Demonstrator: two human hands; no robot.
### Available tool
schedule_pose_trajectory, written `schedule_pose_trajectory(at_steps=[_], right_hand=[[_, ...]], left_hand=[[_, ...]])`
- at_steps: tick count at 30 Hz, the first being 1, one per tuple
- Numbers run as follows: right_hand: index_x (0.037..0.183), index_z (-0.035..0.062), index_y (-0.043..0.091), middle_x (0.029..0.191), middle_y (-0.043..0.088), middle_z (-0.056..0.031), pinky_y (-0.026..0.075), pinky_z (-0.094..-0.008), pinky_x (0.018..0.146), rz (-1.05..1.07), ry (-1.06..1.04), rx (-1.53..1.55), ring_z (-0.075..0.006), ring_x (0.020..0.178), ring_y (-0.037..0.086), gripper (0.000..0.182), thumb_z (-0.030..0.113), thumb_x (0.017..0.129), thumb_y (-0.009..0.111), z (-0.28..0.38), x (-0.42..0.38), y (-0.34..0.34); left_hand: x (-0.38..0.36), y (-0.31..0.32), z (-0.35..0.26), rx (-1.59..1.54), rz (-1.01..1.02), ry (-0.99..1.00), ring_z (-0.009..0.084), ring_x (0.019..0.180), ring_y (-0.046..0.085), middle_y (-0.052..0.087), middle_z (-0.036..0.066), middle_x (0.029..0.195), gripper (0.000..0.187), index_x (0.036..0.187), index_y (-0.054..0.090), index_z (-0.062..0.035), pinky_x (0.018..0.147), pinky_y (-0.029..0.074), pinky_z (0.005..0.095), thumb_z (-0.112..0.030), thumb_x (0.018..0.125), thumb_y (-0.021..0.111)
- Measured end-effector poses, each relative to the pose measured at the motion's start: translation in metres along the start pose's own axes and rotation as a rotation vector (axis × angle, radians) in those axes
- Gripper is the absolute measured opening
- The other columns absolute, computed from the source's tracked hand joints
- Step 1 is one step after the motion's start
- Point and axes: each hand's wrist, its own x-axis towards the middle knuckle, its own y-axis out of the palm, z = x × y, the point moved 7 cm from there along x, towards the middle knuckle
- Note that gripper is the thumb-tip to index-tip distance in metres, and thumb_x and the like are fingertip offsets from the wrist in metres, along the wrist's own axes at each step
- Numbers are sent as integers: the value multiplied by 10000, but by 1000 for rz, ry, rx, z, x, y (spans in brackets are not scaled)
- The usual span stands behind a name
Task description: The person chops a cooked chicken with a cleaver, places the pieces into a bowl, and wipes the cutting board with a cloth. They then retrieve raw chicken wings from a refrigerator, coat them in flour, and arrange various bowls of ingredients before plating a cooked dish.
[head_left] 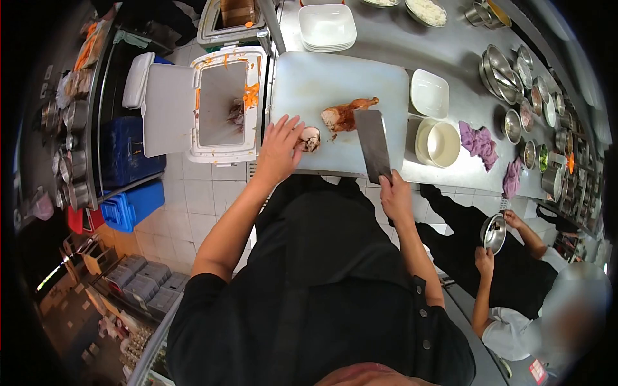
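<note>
On the white cutting board [302, 77] lies a roasted chicken leg [347, 116], browned, with pale cut meat at its left end. My right hand [395, 196] grips the handle of a cleaver [374, 147], whose broad blade reaches up over the board just right of the leg and overlaps its edge in this view. Near the board's left front, my left hand [280, 147] rests with fingers stretched out. Its fingertips are right beside a smaller cut piece of chicken [309, 139]. Small crumbs of meat lie between the two pieces.
Left of the board stands an open bin [198, 109] with orange scraps on its rim. Stacked white dishes [327, 26], a square dish [430, 94], round containers [443, 143] and purple cloths [477, 144] surround the board. At right, another person holds a metal bowl [494, 233].
</note>
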Motion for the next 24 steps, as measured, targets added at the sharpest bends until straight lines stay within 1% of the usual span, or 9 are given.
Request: schedule_pose_trajectory(at_steps=[1, 3, 4, 6, 7, 9, 15, 17, 24], right_hand=[[964, -53, 563, 784, 635, -323, 471, -557, 661, -5, 28, 4, -553, 780, 614, 266, 198, 1007, 637, -11, -2, 0], [969, -59, 571, 786, 634, -328, 473, -554, 659, -11, 57, 7, -552, 782, 618, 268, 199, 1007, 638, -28, -7, 1], [973, -61, 576, 794, 636, -331, 476, -552, 664, -28, 80, 22, -552, 791, 621, 272, 202, 1008, 637, -36, -9, 0], [976, -64, 581, 801, 638, -334, 478, -551, 668, -44, 104, 36, -552, 801, 623, 276, 204, 1009, 635, -50, -13, 1], [973, -65, 582, 814, 641, -334, 478, -551, 673, -56, 110, 26, -553, 811, 622, 279, 207, 1009, 633, -53, -14, 0], [971, -66, 583, 827, 645, -335, 479, -552, 677, -69, 119, 14, -554, 820, 621, 281, 209, 1009, 631, -59, -16, -3], [959, -66, 588, 854, 651, -331, 478, -552, 693, -96, 133, -26, -558, 837, 614, 284, 212, 1004, 627, -65, -20, -6], [954, -67, 592, 852, 650, -333, 474, -556, 699, -106, 160, 26, -561, 837, 607, 290, 216, 1003, 627, -67, -21, -6], [946, -71, 593, 841, 645, -335, 467, -553, 689, -116, 131, 26, -559, 826, 608, 290, 211, 998, 632, -69, -18, -5]], left_hand=[[-5, 0, -5, 1, -1, -2, 353, 1450, 437, 518, 101, 1530, 621, 1441, 569, -85, 1190, 362, 548, -147, 850, 746], [-15, 11, -20, 61, 88, 76, 351, 1522, 353, 442, 99, 1615, 698, 1505, 515, -88, 1223, 249, 642, -287, 883, 761], [-17, 15, -21, 60, 88, 75, 351, 1522, 353, 442, 99, 1615, 698, 1505, 515, -88, 1223, 249, 642, -287, 883, 761], [-24, 30, -20, 133, 178, 68, 340, 1547, 316, 385, 93, 1660, 779, 1544, 473, -81, 1226, 211, 665, -407, 893, 748], [-24, 33, -20, 132, 178, 68, 340, 1547, 316, 385, 93, 1660, 779, 1544, 473, -81, 1226, 211, 665, -407, 893, 748], [-22, 37, -18, 150, 180, 73, 332, 1554, 302, 375, 93, 1664, 800, 1552, 462, -73, 1219, 199, 687, -452, 899, 730], [-17, 40, -17, 106, 148, 69, 341, 1550, 308, 380, 98, 1659, 794, 1554, 452, -67, 1203, 218, 703, -425, 903, 735], [-19, 42, -16, 102, 150, 64, 343, 1550, 307, 382, 98, 1658, 792, 1555, 451, -72, 1199, 226, 706, -417, 903, 738], [-17, 37, -16, 59, 151, 46, 364, 1547, 303, 373, 96, 1660, 773, 1545, 461, -93, 1189, 235, 717, -387, 894, 757]])
